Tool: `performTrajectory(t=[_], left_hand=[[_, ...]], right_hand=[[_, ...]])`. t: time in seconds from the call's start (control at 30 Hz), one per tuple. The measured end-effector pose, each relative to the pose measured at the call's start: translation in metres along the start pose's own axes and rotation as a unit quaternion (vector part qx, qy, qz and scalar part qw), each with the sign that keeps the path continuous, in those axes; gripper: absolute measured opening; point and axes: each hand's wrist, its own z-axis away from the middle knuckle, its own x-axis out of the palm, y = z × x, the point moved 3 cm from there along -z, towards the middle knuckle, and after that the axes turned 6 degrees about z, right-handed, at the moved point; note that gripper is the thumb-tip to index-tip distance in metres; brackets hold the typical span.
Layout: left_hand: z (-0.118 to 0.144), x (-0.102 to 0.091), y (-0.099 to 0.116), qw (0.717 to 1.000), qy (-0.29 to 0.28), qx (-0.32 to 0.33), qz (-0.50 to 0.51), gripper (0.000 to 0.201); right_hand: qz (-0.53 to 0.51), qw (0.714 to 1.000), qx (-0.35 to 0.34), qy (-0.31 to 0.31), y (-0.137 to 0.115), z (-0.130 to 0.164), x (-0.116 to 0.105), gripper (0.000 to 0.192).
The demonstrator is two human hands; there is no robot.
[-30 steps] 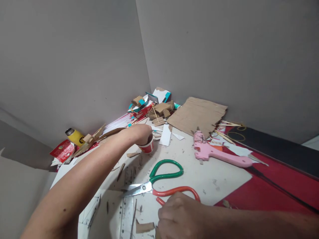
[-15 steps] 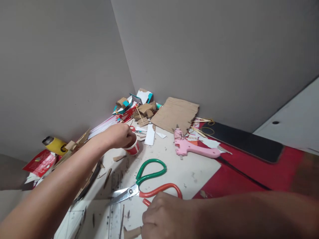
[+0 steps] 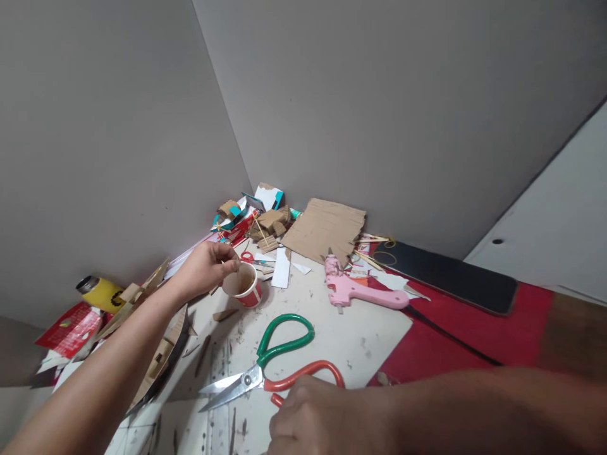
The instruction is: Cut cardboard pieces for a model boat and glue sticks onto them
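**Two hands at a cluttered table: one at a paper cup, one by the scissors**

Two bare hands are at work over a table (image 3: 360, 341) strewn with cardboard scraps. The left hand (image 3: 203, 268) reaches far across the table and pinches a thin, pale sliver between its fingertips, right at the rim of a small red and white paper cup (image 3: 243, 285). The cup stands upright just right of that hand, its brown-stained inside open to view. The right hand (image 3: 313, 420) lies at the near edge, curled into a loose fist, knuckles up; whether it holds anything cannot be told. It touches the orange handle of a large pair of scissors (image 3: 270, 366), whose other handle is green and whose blades point left.

Far right of the cup lies a pink glue gun (image 3: 353, 289), its nozzle toward the far side. Beyond it a torn sheet of brown cardboard (image 3: 325, 230) rests near the wall corner, next to a heap of cardboard and teal scraps (image 3: 251, 215). A yellow can (image 3: 102, 292) lies on its side at the far left. A dark flat panel (image 3: 450, 275) lies along the wall on the right, on a red surface.
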Motion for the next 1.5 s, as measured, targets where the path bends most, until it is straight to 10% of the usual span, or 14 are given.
performTrajectory(t=[0.57, 0.77, 1.03, 1.27, 1.5], left_hand=[[0.000, 0.004, -0.026, 0.997, 0.042, -0.003, 0.058, 0.031], [0.003, -0.004, -0.019, 0.988, 0.115, 0.016, 0.099, 0.027], [0.073, 0.000, 0.033, 0.974, 0.153, 0.077, 0.148, 0.024], [0.110, 0.038, 0.038, 0.977, 0.132, 0.055, 0.156, 0.026], [0.111, 0.031, 0.021, 0.989, 0.063, 0.036, 0.125, 0.020]], right_hand=[[0.004, 0.998, 0.055, -0.007, 0.002, -0.003, -0.007, 0.027], [-0.052, 0.986, 0.081, 0.133, 0.003, -0.003, -0.014, 0.029], [-0.358, 0.776, 0.309, 0.418, 0.022, 0.008, -0.048, 0.022], [-0.395, 0.804, 0.303, 0.327, 0.027, -0.001, -0.040, 0.014], [-0.639, 0.647, 0.394, 0.133, 0.031, -0.010, -0.035, 0.014]])
